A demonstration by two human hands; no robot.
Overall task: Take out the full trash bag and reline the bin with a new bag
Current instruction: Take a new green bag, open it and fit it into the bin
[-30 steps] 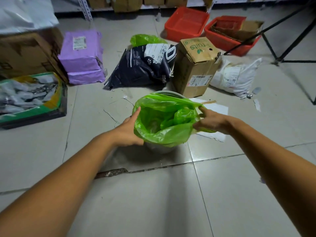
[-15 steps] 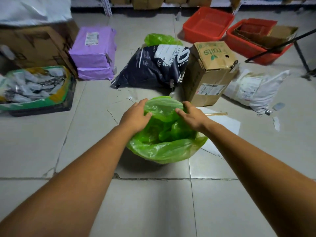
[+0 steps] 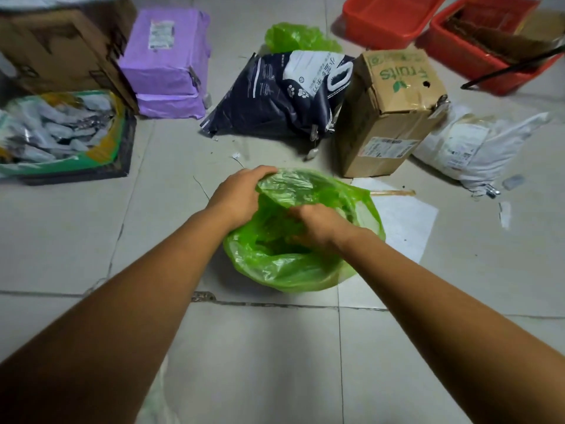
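I am gripping the far rim of the green bag [image 3: 290,267] with the left hand [image 3: 238,194], fingers curled over its film. I am holding the right hand [image 3: 321,228] inside the bag's mouth; film is covering its fingertips, so I cannot tell its grip. The bag is sitting on the tiled floor [image 3: 260,362], near the cardboard box [image 3: 394,117].

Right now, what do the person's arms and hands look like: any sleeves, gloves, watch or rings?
The left forearm and right forearm are bare to the frame edge, no sleeves. The left hand and right hand wear no gloves; neither wrist carries a watch. No rings show, though the green bag hides some right fingers.
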